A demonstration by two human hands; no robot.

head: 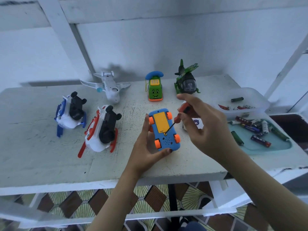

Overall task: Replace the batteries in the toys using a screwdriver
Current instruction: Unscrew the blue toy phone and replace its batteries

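Inspection findings. A blue plastic toy car (164,130) with four orange wheels is held underside up above the white, rough-painted surface (41,155), near the middle of its near edge. The long axis of the toy runs from the far edge towards the near edge, with the nearer end angled slightly to the right. A smooth yellow rectangular battery cover is set along that axis, and a cluster of small speaker holes is seen in the nearer part.

The toy is gripped by the left hand (146,152), with fingers along its left side and the thumb curled round its near end. A screwdriver (184,108) with an orange-red handle and a thin dark shaft is pinched in the right hand (205,124), to the right of and beyond the toy. The shaft slants down and to the left, and its tip is placed at the nearer end of the yellow cover.

Loose cylindrical batteries (256,129) are recorded in a shallow teal tray (275,147) at the right edge. A green toy telephone car (155,88) and a dark green toy helicopter (186,80) stand towards the far edge.
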